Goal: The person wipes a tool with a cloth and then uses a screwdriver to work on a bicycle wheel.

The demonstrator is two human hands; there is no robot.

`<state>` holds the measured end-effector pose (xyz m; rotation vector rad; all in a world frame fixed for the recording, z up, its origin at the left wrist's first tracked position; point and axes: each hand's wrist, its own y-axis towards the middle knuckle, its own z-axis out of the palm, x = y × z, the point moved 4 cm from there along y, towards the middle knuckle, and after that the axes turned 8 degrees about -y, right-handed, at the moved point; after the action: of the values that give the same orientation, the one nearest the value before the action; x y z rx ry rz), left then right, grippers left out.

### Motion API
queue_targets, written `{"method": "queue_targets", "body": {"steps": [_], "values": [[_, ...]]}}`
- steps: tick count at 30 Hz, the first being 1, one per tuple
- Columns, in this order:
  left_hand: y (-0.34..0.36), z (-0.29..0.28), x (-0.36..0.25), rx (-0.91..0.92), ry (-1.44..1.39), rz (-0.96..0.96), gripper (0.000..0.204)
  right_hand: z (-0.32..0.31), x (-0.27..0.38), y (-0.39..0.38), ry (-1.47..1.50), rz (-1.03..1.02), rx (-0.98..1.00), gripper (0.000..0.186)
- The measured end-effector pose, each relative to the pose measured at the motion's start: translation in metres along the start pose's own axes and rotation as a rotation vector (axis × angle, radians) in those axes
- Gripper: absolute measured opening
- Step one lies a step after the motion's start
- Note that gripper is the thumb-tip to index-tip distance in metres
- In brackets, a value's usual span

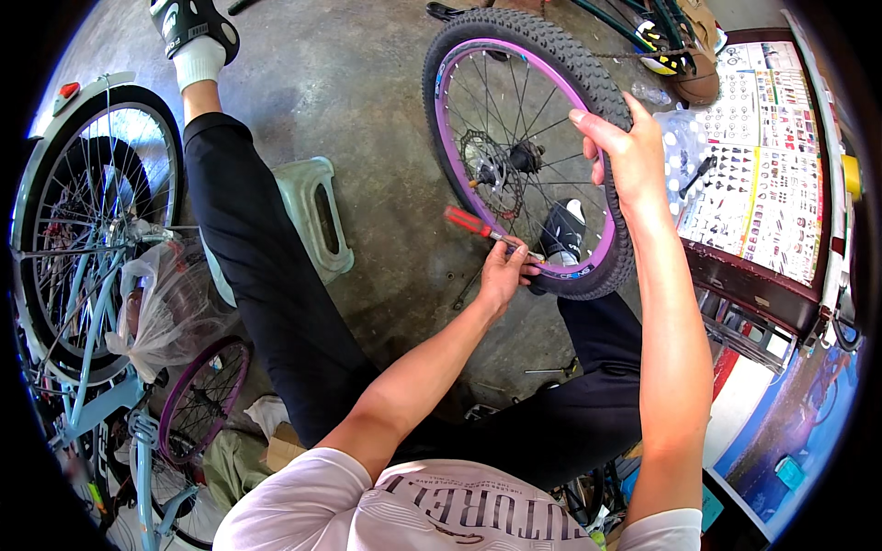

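A bicycle wheel (614,241) with a knobby black tyre and purple rim stands tilted before me, a disc rotor (491,174) at its hub. My left hand (503,278) is closed on a red-handled screwdriver (467,220) at the rim's lower edge. The handle points up and left, away from the tyre; where its tip sits is hard to make out. On the wheel's right side, my right hand (634,161) grips the tyre, its fingers curling over toward the rim and the thumb raised.
A pale green plastic stool (335,220) stands beside my left leg. At the left are a light blue bicycle (96,321) and a small purple-rimmed wheel (204,399). A table with a printed chart (767,156) is at the right. Tools (551,370) lie on the concrete floor.
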<state>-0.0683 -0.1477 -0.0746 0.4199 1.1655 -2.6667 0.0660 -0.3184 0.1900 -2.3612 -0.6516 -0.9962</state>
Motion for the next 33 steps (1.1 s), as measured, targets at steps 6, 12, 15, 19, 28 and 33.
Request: {"method": "queue_targets", "body": {"steps": [6, 12, 15, 19, 28, 33], "values": [[-0.004, 0.001, -0.001, 0.012, 0.032, 0.058, 0.010, 0.001, 0.006, -0.001, -0.018, 0.008, 0.036, 0.101], [-0.003, 0.001, 0.003, 0.010, 0.080, 0.107, 0.009, 0.001, 0.001, 0.002, -0.026, 0.002, 0.031, 0.071], [-0.002, 0.000, 0.003, 0.001, 0.102, 0.129, 0.008, 0.004, 0.000, 0.004, -0.023, -0.005, 0.016, 0.051], [-0.001, 0.001, 0.004, 0.004, 0.097, 0.142, 0.009, 0.002, 0.005, 0.000, -0.031, 0.005, 0.025, 0.056], [-0.003, -0.003, 0.003, -0.009, 0.087, 0.111, 0.011, 0.006, -0.004, 0.003, -0.064, 0.041, -0.013, 0.085], [-0.004, -0.003, 0.001, -0.008, 0.067, 0.095, 0.012, 0.009, 0.000, 0.003, -0.102, 0.059, -0.025, 0.085]]}}
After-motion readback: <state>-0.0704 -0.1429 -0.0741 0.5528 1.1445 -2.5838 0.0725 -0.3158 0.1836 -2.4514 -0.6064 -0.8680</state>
